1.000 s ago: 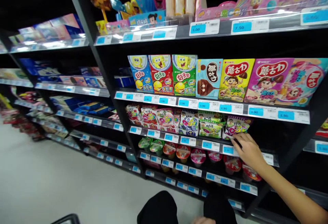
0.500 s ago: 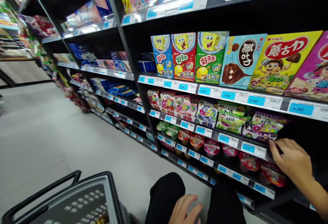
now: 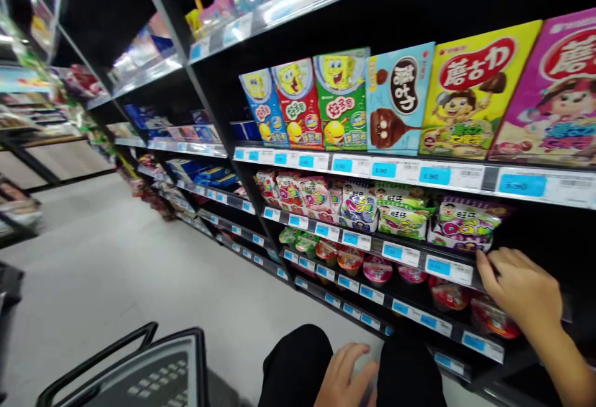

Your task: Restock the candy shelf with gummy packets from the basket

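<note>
My right hand [image 3: 521, 289] rests on the front edge of a black shelf [image 3: 465, 273], fingers curled over the price strip, just right of a purple candy bag [image 3: 463, 227]. It holds nothing that I can see. My left hand [image 3: 344, 376] lies low at the bottom of the view on my black-trousered knees [image 3: 298, 363], fingers spread and empty. Red jelly cups [image 3: 493, 320] stand on the shelf below my right hand.
Cartoon snack boxes [image 3: 342, 100] line the shelf above. More candy bags [image 3: 358, 205] and jelly cups [image 3: 349, 258] fill lower shelves. A black shopping basket [image 3: 153, 376] sits at bottom left on the pale aisle floor [image 3: 116, 270]. Shelving continues down the aisle to the left.
The view has swung left and down, showing the basket and my left hand. My right hand slid right along the shelf edge, from in front of the purple bag to beside it.
</note>
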Demonstrator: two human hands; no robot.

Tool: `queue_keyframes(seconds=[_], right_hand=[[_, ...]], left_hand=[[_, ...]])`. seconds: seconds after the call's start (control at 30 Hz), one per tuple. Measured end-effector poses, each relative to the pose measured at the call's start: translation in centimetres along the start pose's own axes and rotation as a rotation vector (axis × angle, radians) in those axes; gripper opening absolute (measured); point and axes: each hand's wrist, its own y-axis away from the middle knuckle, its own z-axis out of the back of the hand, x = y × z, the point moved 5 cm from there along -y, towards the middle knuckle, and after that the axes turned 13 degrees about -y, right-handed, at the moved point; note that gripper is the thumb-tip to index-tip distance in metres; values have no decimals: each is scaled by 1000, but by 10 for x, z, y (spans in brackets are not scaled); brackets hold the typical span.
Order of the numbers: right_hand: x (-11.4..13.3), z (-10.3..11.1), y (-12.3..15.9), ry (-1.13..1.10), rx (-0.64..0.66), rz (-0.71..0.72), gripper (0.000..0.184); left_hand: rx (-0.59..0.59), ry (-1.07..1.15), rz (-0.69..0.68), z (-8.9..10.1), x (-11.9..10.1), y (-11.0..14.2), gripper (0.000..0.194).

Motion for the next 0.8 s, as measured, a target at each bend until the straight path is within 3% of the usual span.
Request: queue_keyframes(seconds=[0.17,0.4,0.6,0.8], right_hand=[[-3,-1,3,-47,37,-53,42],[-4,1,4,-90,34,-62,41],[-5,3,6,-108,37,-59,40],[-5,4,4,-124,39,-66,39]], left_hand=[[26,26,-98,16,-4,-41,36],[54,-47,-129,32,-13,-113,34],[14,-56,-190,19,-17,-178,35],[8,-164,-203,-8,-20,-205,44]])
